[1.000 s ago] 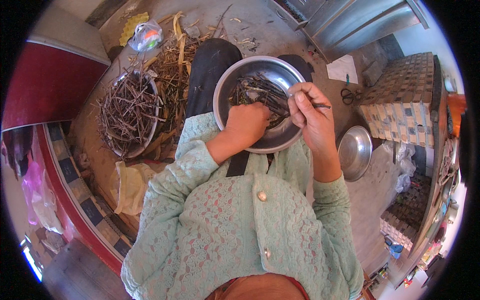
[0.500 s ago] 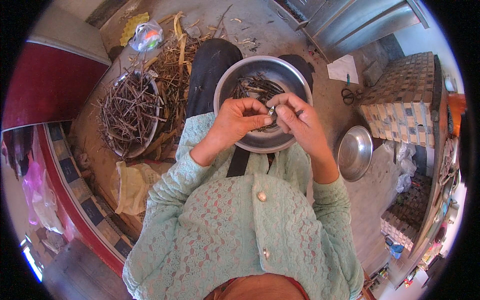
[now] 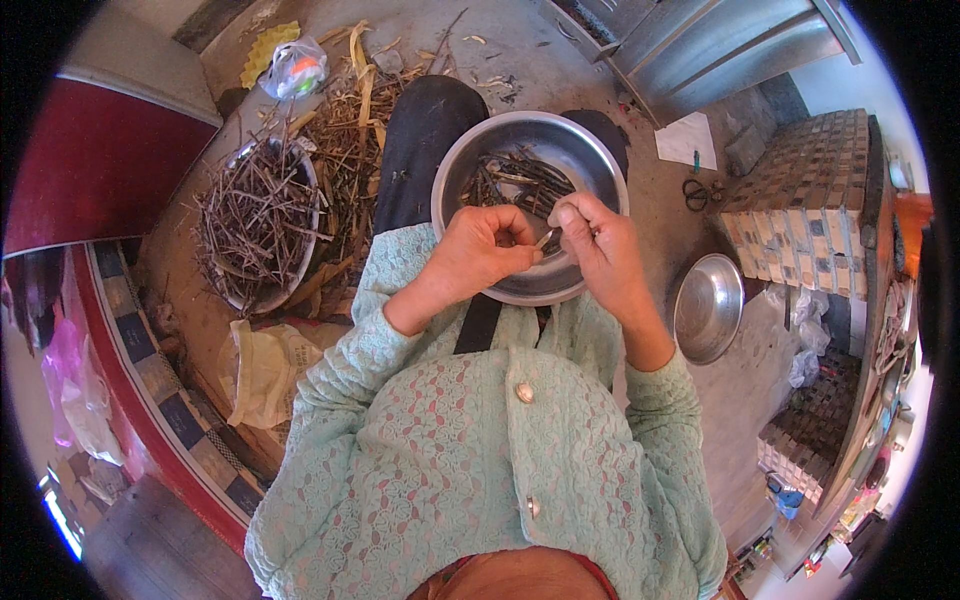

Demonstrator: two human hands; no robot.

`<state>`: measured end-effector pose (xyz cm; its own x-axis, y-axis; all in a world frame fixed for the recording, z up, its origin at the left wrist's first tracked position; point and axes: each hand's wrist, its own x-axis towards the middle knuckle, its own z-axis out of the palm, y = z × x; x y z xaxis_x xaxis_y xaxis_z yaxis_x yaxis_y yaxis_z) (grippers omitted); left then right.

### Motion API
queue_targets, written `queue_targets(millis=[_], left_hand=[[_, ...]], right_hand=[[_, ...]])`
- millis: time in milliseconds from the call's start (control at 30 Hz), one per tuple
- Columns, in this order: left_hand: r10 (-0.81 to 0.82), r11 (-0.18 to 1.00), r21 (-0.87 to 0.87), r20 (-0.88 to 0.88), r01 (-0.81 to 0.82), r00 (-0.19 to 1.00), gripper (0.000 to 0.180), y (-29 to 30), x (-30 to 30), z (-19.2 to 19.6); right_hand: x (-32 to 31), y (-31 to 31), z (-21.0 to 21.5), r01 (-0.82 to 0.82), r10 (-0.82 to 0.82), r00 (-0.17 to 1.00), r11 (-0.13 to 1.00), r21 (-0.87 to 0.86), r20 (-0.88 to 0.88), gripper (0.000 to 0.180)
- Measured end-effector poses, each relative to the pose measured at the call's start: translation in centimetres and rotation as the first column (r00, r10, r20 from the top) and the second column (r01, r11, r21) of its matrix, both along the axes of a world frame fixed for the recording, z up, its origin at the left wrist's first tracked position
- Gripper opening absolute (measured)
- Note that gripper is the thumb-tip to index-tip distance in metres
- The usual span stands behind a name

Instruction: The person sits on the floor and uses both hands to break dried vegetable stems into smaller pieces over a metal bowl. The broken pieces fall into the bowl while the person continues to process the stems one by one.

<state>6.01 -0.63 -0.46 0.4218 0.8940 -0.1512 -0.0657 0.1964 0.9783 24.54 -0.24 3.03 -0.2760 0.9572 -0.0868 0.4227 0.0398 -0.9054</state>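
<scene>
A steel basin [image 3: 592, 150] rests on my lap, between my dark-trousered knees. Inside it lie thin, dark brown dry pods or stick-like pieces [image 3: 528, 172], mostly toward the far side. Over its near half, my left hand [image 3: 478, 248] pinches a small pale sliver [image 3: 545, 239] between thumb and forefinger. My right hand [image 3: 598, 248] meets it from the right, thumb and fingers pressed together at the sliver's other end. What else the right fingers hold is hidden.
To the left, a heap of twigs [image 3: 255, 215] fills another basin [image 3: 314, 235], beside loose twigs and husks [image 3: 345, 150]. A shiny basin [image 3: 708, 308] stands on the floor at right, near scissors [image 3: 696, 193], white paper [image 3: 687, 138] and a brick-patterned block [image 3: 795, 205].
Both hands have shifted slightly nearer to me. The right fingers have closed up more around the sliver's end, and the sliver is turned differently.
</scene>
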Motion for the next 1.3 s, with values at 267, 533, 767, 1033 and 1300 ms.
queue_targets(millis=[267, 533, 767, 1033, 1300], left_hand=[[-0.004, 0.954, -0.277, 0.371, 0.115, 0.929, 0.008, -0.4, -1.2, 0.2], [-0.038, 0.994, -0.090, 0.245, 0.062, 0.969, 0.011, -1.0, -0.4, 0.3], [0.018, 1.000, 0.014, 0.078, -0.020, 0.997, 0.015, -1.6, -0.6, 0.4], [0.378, 0.919, -0.155, 0.089, -0.362, 0.921, 0.019, -1.5, -3.5, 1.9], [0.733, 0.675, -0.023, 0.138, -0.737, 0.667, 0.019, -0.7, -11.0, 1.2]], right_hand=[[-0.4, 0.1, 1.2, 0.023, -0.023, 1.000, 0.999, -0.032, 0.006, 0.023], [-1.7, -0.8, -0.2, -0.316, 0.209, 0.825, 0.941, 0.122, 0.526, 0.024], [-2.2, -0.5, 0.0, -0.377, 0.230, 0.826, 0.904, 0.201, 0.515, 0.027], [-2.4, 2.5, 3.5, -0.380, 0.331, 0.908, 0.909, 0.173, 0.256, 0.044], [-2.4, 5.3, -1.4, -0.411, 0.012, 0.732, 0.805, 0.428, 0.682, 0.018]])
